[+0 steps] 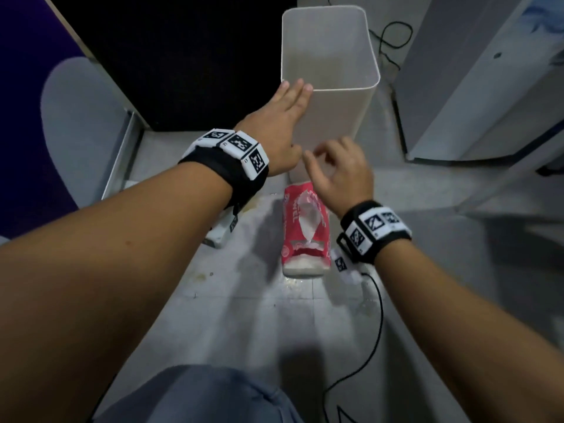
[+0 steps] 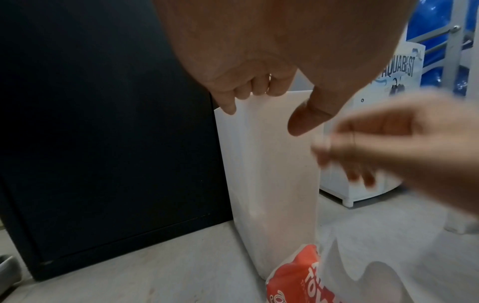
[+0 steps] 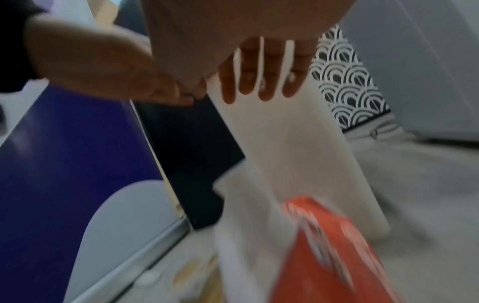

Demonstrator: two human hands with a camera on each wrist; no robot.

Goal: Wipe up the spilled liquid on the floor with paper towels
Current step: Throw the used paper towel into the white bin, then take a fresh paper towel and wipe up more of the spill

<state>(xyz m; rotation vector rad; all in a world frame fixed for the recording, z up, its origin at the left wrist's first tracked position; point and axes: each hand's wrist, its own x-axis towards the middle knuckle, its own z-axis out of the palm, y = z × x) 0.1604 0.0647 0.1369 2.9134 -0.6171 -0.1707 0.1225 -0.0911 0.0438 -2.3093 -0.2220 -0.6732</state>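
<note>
left hand (image 2: 259,67) hung loosely over white bin (image 2: 272,164) | right hand (image 2: 388,147) blurred beside it | red towel pack (image 2: 293,276) on floor (image 2: 155,266) at bin's foot

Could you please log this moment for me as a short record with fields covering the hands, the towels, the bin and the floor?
left hand: fingers straight, reaching toward the near left corner of the bin's rim, holding nothing
right hand: fingers loosely curled, above the pack, holding nothing
paper towel pack: red, lying on the floor in front of the bin, a white sheet sticking out of its torn top
bin: white, upright, open top
floor: grey, yellowish stains left of the pack
</note>
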